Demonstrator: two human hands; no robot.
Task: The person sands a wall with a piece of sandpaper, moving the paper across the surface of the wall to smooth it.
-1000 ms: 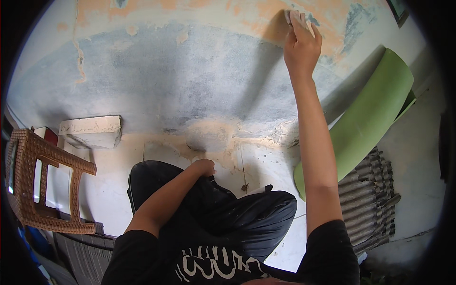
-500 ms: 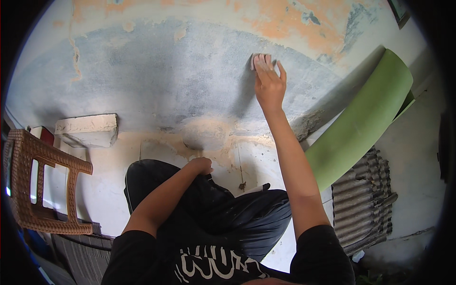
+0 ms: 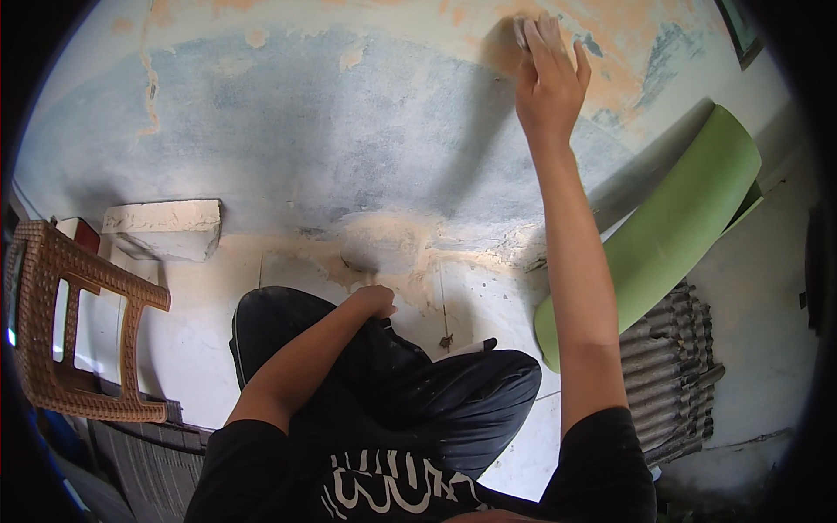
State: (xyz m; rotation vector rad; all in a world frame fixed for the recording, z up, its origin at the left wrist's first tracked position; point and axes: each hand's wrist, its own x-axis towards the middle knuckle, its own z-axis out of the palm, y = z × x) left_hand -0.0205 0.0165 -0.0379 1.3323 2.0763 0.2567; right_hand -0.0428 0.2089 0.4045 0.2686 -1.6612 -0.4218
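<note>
High on the wall (image 3: 235,113), at the right, my right hand (image 3: 554,83) presses a small grey folded sheet that looks like sandpaper (image 3: 520,31). Its fingers lie over the sheet, hiding most of it, and the thumb stands away. The wall surface is a patchy grey-blue, with peeled orange and cream areas above. My left hand (image 3: 376,302) is closed and lies low over my bent leg (image 3: 283,318); whatever its curled fingers may hold is hidden. Beyond it, a round plaster-coloured patch (image 3: 384,244) sits where wall meets floor.
At left stand a brown woven-pattern plastic stool (image 3: 131,349) and a pale block (image 3: 166,228) against the wall. A green rolled sheet (image 3: 689,209) leans at right, beside stacked corrugated sheets (image 3: 667,375). White floor tiles (image 3: 205,349) carry dust and crumbs.
My right hand has moved up and to the right along the wall with the sheet, from the grey-blue area to the peeled orange area. My left hand stays in place, closed.
</note>
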